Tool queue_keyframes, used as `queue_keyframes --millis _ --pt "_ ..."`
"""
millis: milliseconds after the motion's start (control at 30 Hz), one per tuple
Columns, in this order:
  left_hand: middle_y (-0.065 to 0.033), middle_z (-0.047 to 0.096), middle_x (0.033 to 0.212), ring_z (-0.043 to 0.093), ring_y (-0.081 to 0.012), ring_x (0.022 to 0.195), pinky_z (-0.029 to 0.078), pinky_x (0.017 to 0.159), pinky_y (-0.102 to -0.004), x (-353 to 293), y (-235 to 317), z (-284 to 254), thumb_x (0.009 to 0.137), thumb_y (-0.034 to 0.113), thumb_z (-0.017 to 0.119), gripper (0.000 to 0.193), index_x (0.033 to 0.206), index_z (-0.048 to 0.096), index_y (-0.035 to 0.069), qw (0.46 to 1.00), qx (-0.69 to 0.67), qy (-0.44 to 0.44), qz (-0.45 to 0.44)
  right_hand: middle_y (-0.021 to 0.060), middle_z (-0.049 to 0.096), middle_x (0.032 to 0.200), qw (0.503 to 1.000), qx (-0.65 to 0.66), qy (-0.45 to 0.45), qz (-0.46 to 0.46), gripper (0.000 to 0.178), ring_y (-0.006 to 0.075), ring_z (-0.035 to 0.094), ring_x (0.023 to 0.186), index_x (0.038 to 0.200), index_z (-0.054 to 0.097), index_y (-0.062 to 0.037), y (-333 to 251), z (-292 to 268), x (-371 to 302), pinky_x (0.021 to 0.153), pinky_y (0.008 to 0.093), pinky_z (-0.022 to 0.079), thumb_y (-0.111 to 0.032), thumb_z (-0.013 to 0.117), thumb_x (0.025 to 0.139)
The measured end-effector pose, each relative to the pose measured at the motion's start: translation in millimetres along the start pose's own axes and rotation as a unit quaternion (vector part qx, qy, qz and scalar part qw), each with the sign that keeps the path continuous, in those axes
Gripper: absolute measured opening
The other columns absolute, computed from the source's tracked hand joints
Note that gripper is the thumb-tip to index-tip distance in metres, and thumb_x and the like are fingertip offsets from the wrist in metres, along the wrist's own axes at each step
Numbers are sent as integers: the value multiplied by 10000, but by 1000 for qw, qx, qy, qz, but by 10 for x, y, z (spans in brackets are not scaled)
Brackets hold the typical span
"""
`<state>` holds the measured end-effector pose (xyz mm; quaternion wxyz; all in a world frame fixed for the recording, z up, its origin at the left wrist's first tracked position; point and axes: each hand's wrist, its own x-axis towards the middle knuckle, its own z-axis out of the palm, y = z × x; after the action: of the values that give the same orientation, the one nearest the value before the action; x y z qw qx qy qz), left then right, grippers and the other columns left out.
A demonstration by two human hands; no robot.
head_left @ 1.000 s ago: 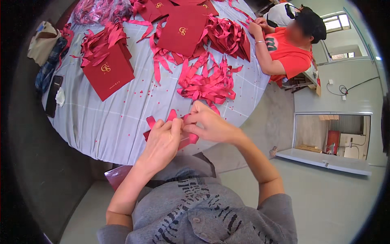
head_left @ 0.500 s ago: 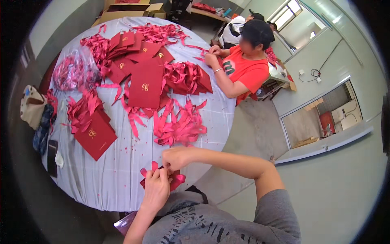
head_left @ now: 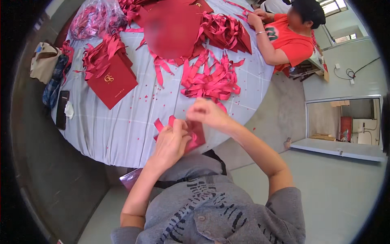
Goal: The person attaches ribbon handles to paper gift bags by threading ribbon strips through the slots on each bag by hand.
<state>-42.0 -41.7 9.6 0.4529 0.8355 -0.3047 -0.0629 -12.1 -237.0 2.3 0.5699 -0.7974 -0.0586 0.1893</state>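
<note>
Head view: deep-red bag point(head_left: 198, 132), bright pink ribbon point(head_left: 158, 124).

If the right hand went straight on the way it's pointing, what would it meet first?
Probably the red ribboned stack at left, across the tablecloth, though the height of the right hand is unclear.

Black phone point(head_left: 62, 110) beside crumpled white tissue point(head_left: 69, 110); cream bag point(head_left: 44, 65) near blue plaid cloth point(head_left: 55, 79); dark cable point(head_left: 350, 73) on pale wall point(head_left: 345, 89).
</note>
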Motion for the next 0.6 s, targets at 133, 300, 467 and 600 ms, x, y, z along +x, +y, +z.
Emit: queue_keyframes --millis 133,300,467,600 --pt "-156 621 783 600 -345 775 438 704 -418 -44 -46 30 769 35 620 287 948 402 -21 996 -68 -28 -52 21 529 884 989 134 22 57 162 98 533 871 848 659 -14 21 -87 65 771 263 412 -175 640 851" --pt "-149 622 792 599 -351 753 451 666 -424 -55 -142 -3 775 44 625 271 959 432 -8 987 -128 -45 -80 5 563 866 967 241 44 64 155 86 529 835 919 646 -34 104 -63 123 754 241 416 -178 624 867" --pt "-163 609 753 601 -339 733 449 647 -406 -1 -151 -17 800 51 596 154 906 500 -5 982 -148 -69 -97 22 603 874 897 428 93 55 145 81 510 750 997 601 -37 207 -101 276 686 236 417 -142 562 905" --pt "-176 594 723 600 -329 710 445 625 -388 -7 -233 -55 828 63 568 84 875 546 -3 970 -184 -98 -128 21 609 922 900 432 17 57 216 66 505 742 1088 571 -36 237 -113 248 656 219 410 -167 547 918"
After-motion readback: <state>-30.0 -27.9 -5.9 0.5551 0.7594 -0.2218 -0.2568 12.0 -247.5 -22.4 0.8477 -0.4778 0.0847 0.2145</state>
